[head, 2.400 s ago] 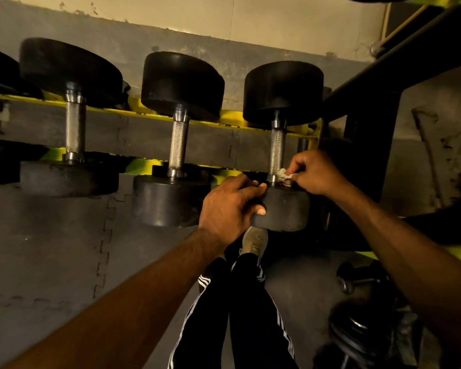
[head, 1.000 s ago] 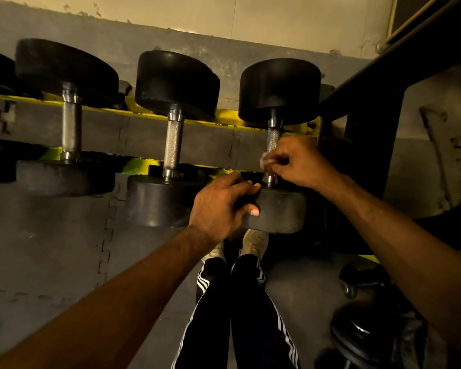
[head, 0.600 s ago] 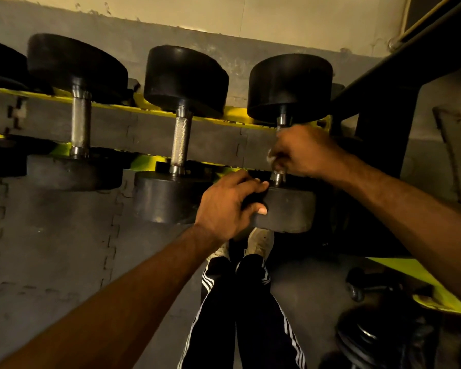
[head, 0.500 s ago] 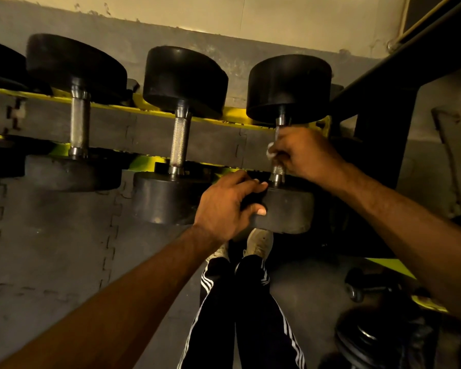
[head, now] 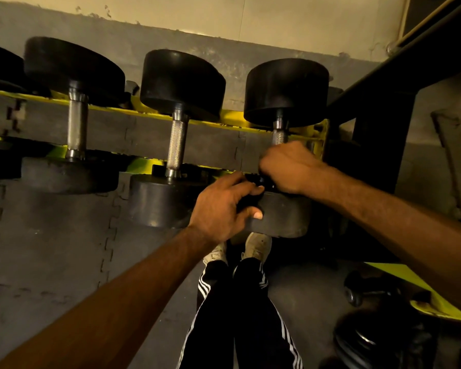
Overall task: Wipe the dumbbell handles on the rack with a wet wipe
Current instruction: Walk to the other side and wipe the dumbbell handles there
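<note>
Your R hand (head: 288, 166) is fisted round the low end of the rightmost dumbbell handle (head: 279, 135); wipe's hidden inside, can't confirm. L hand (head: 221, 206) grips its near head (head: 285, 214), fingers curled over the edge. Twist w/ each stroke, run the full length, brace vs roll on the rack (head: 234, 121).

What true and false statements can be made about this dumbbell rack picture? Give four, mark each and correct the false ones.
1. The right hand is curled round the handle of the rightmost dumbbell. True.
2. The left hand holds the handle of the middle dumbbell. False: it grips the near head of the rightmost dumbbell; the middle dumbbell is untouched.
3. The rack rail is yellow. True.
4. The trousers are plain black. False: they carry white side stripes.
</note>
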`<state>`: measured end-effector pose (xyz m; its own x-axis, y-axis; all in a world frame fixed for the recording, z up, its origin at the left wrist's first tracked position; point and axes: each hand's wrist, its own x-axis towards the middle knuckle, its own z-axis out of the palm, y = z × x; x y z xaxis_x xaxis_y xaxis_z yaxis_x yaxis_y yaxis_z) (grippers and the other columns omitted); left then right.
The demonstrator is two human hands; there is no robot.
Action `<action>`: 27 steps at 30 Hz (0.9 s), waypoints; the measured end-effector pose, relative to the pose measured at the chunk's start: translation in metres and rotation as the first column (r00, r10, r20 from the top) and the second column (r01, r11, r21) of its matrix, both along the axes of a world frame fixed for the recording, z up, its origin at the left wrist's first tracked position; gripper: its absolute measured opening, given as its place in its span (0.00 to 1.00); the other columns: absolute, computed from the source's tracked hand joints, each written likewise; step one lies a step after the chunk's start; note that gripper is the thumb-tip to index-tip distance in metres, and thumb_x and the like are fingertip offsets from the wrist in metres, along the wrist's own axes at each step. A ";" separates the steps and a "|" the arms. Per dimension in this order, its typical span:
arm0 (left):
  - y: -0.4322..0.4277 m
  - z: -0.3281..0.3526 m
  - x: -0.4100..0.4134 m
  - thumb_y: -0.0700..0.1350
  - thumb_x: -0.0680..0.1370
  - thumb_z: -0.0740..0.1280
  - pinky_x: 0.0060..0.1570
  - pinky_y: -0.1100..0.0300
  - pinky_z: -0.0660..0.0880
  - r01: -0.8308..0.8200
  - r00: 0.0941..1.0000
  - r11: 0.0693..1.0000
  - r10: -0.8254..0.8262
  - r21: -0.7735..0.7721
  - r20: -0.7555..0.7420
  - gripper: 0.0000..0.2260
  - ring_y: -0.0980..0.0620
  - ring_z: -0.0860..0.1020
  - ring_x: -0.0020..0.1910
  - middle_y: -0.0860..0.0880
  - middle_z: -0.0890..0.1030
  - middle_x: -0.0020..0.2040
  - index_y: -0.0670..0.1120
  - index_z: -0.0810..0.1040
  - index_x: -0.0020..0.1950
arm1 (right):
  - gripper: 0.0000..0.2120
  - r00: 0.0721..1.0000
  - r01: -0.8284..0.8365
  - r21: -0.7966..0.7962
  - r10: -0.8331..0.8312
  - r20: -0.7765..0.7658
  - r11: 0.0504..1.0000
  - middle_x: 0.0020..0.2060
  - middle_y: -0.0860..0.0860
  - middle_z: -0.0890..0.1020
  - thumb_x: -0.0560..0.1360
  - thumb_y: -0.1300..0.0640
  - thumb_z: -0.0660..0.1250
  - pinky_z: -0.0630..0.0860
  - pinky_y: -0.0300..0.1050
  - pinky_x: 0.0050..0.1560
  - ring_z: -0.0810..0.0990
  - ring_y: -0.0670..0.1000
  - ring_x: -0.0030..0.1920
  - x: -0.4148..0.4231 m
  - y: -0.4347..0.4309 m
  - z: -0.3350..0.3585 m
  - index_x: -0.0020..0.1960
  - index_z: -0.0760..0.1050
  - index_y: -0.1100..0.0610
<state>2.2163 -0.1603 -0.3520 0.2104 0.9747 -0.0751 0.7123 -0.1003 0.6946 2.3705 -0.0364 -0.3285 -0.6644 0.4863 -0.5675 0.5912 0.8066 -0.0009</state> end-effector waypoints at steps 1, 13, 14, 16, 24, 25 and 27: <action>0.000 0.000 0.001 0.63 0.73 0.67 0.47 0.57 0.77 -0.003 1.000 1.000 0.003 0.000 0.003 0.23 0.50 0.77 0.53 0.50 0.80 0.53 0.48 0.83 0.58 | 0.11 0.979 0.163 -0.043 -0.167 -0.114 0.986 0.55 0.52 0.81 0.77 0.54 0.67 0.75 0.46 0.52 0.80 0.55 0.57 0.011 0.002 -0.005 0.58 0.80 0.52; 0.007 0.000 -0.004 0.64 0.72 0.68 0.45 0.51 0.78 0.008 0.999 0.998 -0.005 -0.068 0.045 0.22 0.49 0.78 0.53 0.51 0.80 0.51 0.50 0.83 0.56 | 0.06 -0.375 0.604 -0.784 -0.919 -0.119 -0.144 0.43 0.48 0.83 0.77 0.62 0.70 0.82 0.48 0.46 0.83 0.49 0.45 0.037 0.001 -0.051 0.50 0.80 0.51; 0.006 0.000 -0.004 0.64 0.71 0.68 0.45 0.51 0.78 0.001 0.999 0.997 0.003 -0.078 0.048 0.22 0.49 0.78 0.53 0.52 0.80 0.52 0.50 0.83 0.56 | 0.07 -0.427 0.561 -0.811 -0.897 -0.114 -0.163 0.44 0.48 0.83 0.77 0.63 0.69 0.81 0.47 0.47 0.83 0.49 0.46 0.036 0.010 -0.053 0.52 0.81 0.53; 0.005 0.000 -0.004 0.64 0.71 0.69 0.46 0.51 0.78 -0.010 0.998 0.996 0.015 -0.088 0.055 0.22 0.50 0.78 0.54 0.53 0.80 0.53 0.51 0.83 0.56 | 0.09 -0.475 0.497 -0.847 -0.876 -0.082 -0.190 0.45 0.49 0.83 0.77 0.65 0.68 0.80 0.46 0.48 0.83 0.49 0.48 0.033 0.018 -0.060 0.54 0.81 0.55; 0.009 0.000 -0.003 0.62 0.71 0.70 0.46 0.50 0.79 0.015 0.999 0.994 -0.010 -0.108 0.049 0.20 0.50 0.77 0.55 0.53 0.80 0.53 0.51 0.83 0.56 | 0.08 -0.300 0.574 -0.796 -0.954 0.013 -0.191 0.46 0.51 0.84 0.75 0.62 0.72 0.77 0.40 0.40 0.82 0.47 0.43 0.054 -0.018 -0.044 0.51 0.81 0.51; 0.009 0.001 -0.005 0.63 0.71 0.70 0.46 0.50 0.78 0.016 0.999 0.994 -0.010 -0.107 0.051 0.20 0.50 0.78 0.55 0.53 0.80 0.53 0.51 0.83 0.56 | 0.06 -0.356 0.553 -0.805 -0.934 0.002 -0.213 0.45 0.50 0.84 0.75 0.61 0.71 0.77 0.42 0.41 0.82 0.47 0.43 0.048 -0.008 -0.048 0.50 0.81 0.52; 0.010 -0.001 -0.007 0.63 0.71 0.70 0.46 0.50 0.79 0.020 0.999 0.995 -0.015 -0.097 0.048 0.21 0.50 0.78 0.55 0.53 0.80 0.53 0.52 0.83 0.56 | 0.05 -0.452 0.529 -0.812 -0.891 -0.025 -0.246 0.42 0.48 0.82 0.76 0.60 0.70 0.78 0.45 0.44 0.81 0.49 0.45 0.036 0.018 -0.057 0.45 0.80 0.51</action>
<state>2.2089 -0.1502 -0.3525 0.2327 0.9594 -0.1594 0.6771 -0.0422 0.7346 2.4060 -0.0187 -0.3852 0.1501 0.6887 -0.7093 0.1583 -0.7249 -0.6704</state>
